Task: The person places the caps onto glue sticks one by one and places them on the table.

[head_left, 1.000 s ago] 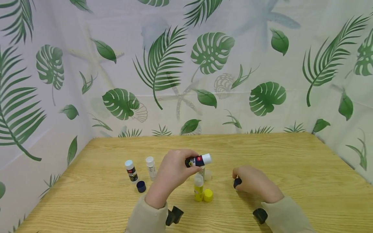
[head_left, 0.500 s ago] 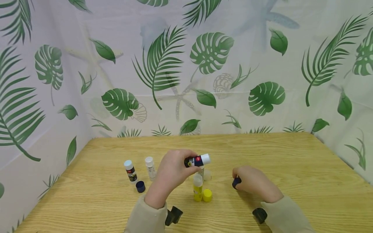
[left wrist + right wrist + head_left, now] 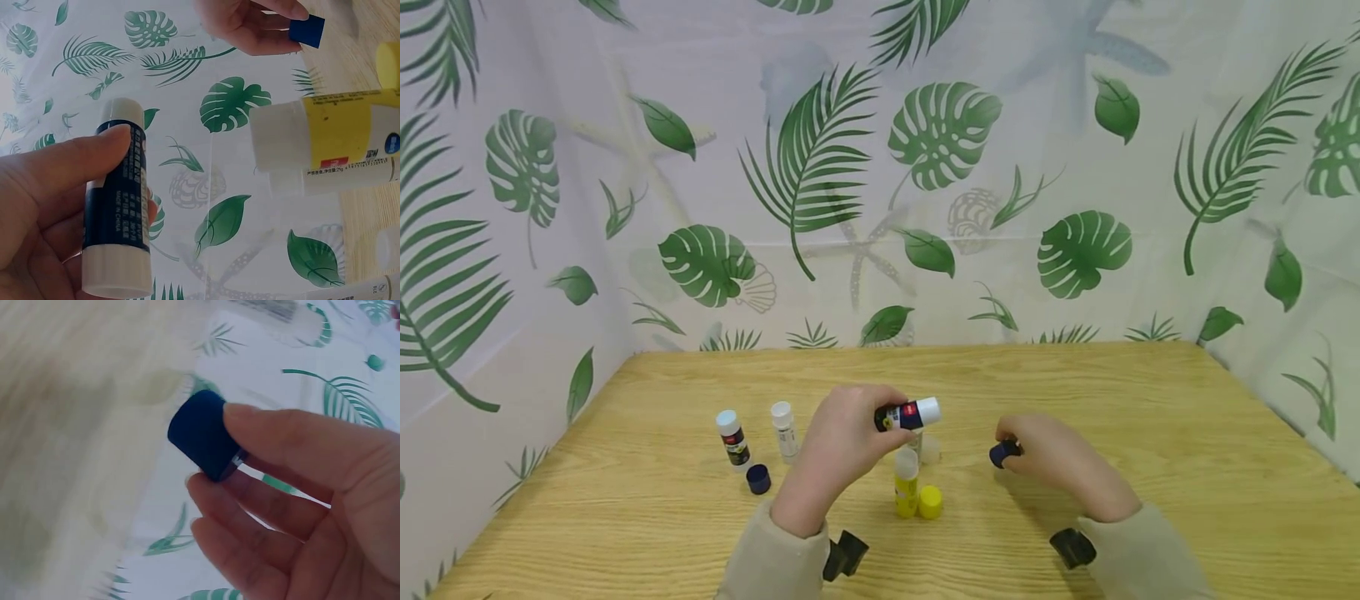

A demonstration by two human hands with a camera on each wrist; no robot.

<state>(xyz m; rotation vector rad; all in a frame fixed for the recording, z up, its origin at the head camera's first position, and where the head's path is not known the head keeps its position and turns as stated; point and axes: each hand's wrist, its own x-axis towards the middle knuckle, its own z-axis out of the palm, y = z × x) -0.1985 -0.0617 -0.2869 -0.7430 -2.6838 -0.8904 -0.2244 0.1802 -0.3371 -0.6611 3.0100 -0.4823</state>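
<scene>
A person's left hand pinches a dark-blue cylindrical plastic glue stick with a white base, tilted nearly flat, while the right hand, well apart, pinches a small dark-blue round plastic cap. Between the hands, a yellow cylindrical plastic glue stick stands beside a round yellow plastic cap, nearer the left hand.

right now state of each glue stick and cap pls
Held blue stick: uncapped, tilted in left hand
Held blue cap: off, in right hand
Other blue stick: upright, uncapped
Other blue cap: off, on table
Yellow stick: upright, uncapped
Yellow cap: off, on table
Left white stick: upright, cap unclear
Other white stick: partly hidden
Pale piece: likely a loose cap
</scene>
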